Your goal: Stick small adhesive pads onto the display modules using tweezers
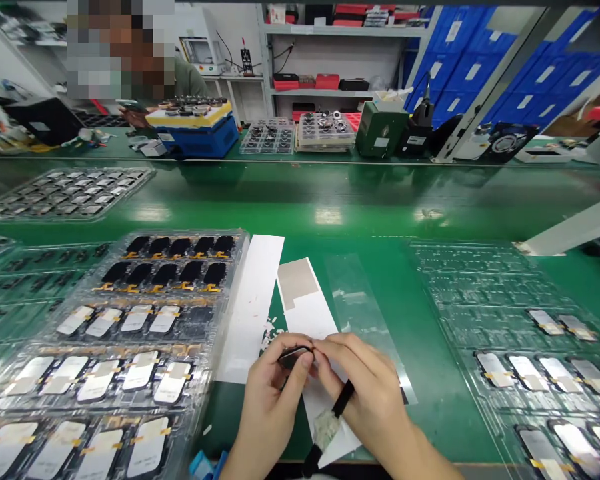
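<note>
The left hand (270, 400) and right hand (367, 393) pinch a small dark part (295, 358) between their fingertips, just above white sheets (250, 307). The grip is narrow, so a slip could drop the part among loose white scraps (269, 333), and fingers pressing on its face could smudge or scratch it. A black strip (343, 398) with silvery foil (326, 428) lies under the right hand; whether that hand also holds it cannot be told. Clear trays (233, 280) of flat panels flank the green bench (445, 413); beyond, a co-worker's sleeve (190, 77) and blue bins (480, 67) show.
</note>
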### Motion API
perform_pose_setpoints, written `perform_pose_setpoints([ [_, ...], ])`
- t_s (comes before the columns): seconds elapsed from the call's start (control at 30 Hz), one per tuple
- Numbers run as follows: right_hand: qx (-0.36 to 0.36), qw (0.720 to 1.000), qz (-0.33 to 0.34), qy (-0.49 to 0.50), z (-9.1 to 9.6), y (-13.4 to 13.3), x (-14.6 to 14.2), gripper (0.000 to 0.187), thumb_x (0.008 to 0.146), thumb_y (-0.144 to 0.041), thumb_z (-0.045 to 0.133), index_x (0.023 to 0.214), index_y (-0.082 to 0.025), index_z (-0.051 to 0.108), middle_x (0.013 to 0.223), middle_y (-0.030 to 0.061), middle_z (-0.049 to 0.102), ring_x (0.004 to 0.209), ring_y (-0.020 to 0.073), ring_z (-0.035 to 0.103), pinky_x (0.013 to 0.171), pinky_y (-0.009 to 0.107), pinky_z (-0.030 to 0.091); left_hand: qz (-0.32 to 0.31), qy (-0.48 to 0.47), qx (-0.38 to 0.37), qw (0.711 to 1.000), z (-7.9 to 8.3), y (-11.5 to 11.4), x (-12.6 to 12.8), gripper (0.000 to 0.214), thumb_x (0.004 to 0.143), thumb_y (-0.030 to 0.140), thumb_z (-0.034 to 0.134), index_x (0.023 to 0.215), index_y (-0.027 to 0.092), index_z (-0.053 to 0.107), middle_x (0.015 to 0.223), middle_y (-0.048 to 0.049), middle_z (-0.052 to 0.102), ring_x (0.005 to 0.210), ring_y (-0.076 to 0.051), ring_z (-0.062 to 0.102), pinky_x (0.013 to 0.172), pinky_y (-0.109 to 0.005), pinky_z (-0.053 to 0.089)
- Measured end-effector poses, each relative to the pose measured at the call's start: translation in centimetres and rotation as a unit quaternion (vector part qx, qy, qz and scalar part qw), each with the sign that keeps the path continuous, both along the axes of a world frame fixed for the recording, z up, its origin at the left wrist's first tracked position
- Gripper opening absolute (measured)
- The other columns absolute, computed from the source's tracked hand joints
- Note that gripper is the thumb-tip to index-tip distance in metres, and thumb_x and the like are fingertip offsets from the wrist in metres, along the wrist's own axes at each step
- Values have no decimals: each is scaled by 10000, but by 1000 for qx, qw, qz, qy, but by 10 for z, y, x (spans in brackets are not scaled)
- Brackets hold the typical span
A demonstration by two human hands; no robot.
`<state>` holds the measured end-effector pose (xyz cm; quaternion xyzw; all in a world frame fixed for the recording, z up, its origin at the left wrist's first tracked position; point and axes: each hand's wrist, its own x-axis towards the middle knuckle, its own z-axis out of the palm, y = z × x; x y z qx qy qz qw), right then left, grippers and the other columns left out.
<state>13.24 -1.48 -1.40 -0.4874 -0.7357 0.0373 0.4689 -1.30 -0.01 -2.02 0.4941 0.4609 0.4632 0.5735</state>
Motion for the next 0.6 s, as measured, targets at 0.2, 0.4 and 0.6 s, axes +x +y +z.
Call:
perform_pose_setpoints([
  [0.2, -99, 993, 7, 63, 14, 8, 8, 124, 940, -109, 549, 889, -195, 622, 803, 6, 634, 671, 129, 619, 576, 233, 479, 11, -15, -14, 1000, 2, -2, 1, 203, 900, 401, 696, 897, 200, 672, 839, -30, 676, 633, -146, 612, 593, -246, 516],
  [0.4, -240, 970, -19, 44, 18, 23, 23, 197, 889, -162, 626, 698, -203, 595, 667, -32, 550, 574, 122, 518, 522, 236, 353, 27, -36, -67, 997, 6, -6, -1, 311, 912, 486, 662, 840, 218, 522, 715, -3, 686, 495, -111, 540, 500, -233, 411],
  [0.6, -277, 952, 34, 129, 7, 20, 20, 162, 825, -103, 571, 782, -204, 690, 773, -3, 642, 635, 134, 566, 526, 227, 379, -13, -8, -40, 999, -4, -8, -5, 343, 953, 569, 565, 871, 242, 499, 583, 41, 527, 551, -151, 479, 554, -270, 357],
])
